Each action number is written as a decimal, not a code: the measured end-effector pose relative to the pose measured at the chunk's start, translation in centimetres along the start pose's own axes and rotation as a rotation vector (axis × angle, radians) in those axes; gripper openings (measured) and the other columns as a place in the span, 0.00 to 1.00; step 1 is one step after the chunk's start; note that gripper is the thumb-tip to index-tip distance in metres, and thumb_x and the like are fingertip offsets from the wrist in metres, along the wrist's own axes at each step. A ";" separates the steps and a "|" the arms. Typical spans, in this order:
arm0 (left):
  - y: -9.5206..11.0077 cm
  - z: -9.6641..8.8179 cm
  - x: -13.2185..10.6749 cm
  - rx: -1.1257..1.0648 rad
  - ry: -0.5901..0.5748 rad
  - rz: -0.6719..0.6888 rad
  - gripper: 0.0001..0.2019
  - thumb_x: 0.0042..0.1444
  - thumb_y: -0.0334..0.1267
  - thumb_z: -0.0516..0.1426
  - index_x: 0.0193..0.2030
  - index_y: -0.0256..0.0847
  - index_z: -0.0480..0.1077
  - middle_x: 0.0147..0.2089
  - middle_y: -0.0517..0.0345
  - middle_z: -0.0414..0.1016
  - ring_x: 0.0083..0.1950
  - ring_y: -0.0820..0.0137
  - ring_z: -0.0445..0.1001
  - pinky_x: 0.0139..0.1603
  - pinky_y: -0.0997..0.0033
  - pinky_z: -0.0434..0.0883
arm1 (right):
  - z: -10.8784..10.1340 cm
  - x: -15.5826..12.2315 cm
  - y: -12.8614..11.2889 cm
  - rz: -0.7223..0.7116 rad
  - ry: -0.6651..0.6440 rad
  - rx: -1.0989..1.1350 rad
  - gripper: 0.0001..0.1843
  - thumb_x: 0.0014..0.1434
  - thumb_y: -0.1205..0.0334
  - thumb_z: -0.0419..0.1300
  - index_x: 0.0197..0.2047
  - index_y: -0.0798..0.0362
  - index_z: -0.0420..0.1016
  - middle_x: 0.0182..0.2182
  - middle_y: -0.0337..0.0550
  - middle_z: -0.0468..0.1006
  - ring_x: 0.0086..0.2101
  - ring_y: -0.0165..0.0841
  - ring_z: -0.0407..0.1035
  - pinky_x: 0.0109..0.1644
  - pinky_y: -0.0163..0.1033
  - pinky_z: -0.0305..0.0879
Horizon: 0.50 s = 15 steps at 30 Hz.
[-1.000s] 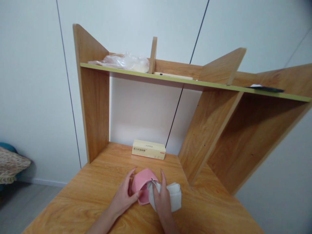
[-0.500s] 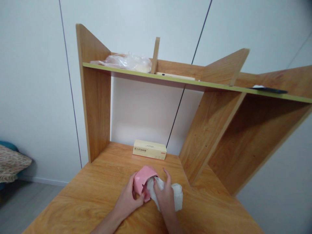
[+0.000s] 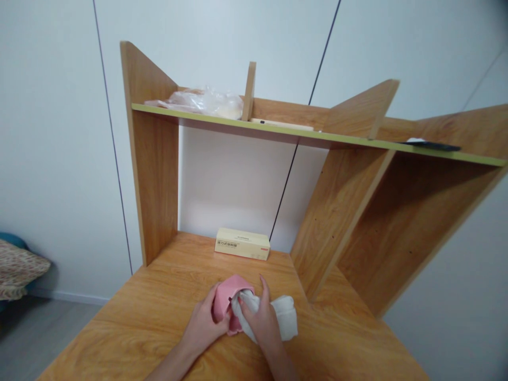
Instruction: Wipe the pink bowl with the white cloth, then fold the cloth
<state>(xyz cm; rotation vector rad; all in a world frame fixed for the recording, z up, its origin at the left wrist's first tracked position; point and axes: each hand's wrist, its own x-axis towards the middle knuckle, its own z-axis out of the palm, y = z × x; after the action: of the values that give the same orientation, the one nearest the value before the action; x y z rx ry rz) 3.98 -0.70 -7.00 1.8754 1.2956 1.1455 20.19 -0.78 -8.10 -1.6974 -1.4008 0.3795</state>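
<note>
My left hand (image 3: 204,324) grips a pink bowl-like thing (image 3: 224,300), tilted on its side on the wooden desk (image 3: 138,312). My right hand (image 3: 260,321) presses a white cloth (image 3: 283,316) into the open mouth of the pink thing, fingers curled over the cloth. Both hands meet near the desk's middle, close to the front edge.
A cream cardboard box (image 3: 242,243) lies at the back of the desk against the wall. A shelf above holds a clear plastic bag (image 3: 198,100) at left and a dark flat object (image 3: 431,144) at right. Wooden side panels stand left and right of the hands.
The left hand has closed further round the pink thing and tilted it more toward the right hand. The right hand with the cloth has pushed deeper into it.
</note>
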 end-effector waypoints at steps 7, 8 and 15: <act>0.8 -0.3 -0.2 0.116 -0.033 0.049 0.29 0.44 0.39 0.55 0.57 0.39 0.59 0.51 0.49 0.70 0.49 0.60 0.71 0.50 0.64 0.67 | -0.6 -0.2 -0.2 -0.055 0.086 -0.099 0.31 0.51 0.60 0.52 0.59 0.54 0.54 0.23 0.37 0.73 0.24 0.37 0.70 0.27 0.35 0.60; 0.9 -0.3 -0.2 0.124 -0.044 0.063 0.30 0.44 0.40 0.55 0.57 0.40 0.59 0.52 0.50 0.70 0.49 0.60 0.71 0.50 0.65 0.67 | -0.7 -0.3 -0.2 -0.070 0.106 -0.096 0.31 0.50 0.60 0.52 0.59 0.53 0.54 0.23 0.37 0.73 0.24 0.36 0.70 0.27 0.35 0.61; 1.0 -0.8 -0.4 0.141 -0.068 0.146 0.31 0.45 0.42 0.55 0.58 0.41 0.57 0.54 0.52 0.68 0.51 0.61 0.69 0.53 0.67 0.65 | -0.6 -0.6 -0.6 0.002 0.057 -0.066 0.33 0.50 0.60 0.52 0.60 0.54 0.53 0.22 0.37 0.73 0.25 0.37 0.71 0.27 0.35 0.60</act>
<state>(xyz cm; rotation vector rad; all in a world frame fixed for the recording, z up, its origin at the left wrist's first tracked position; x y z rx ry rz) 3.65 -1.50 -5.92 2.1240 1.2473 1.0765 20.05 -1.58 -7.49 -1.7500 -1.3836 0.2869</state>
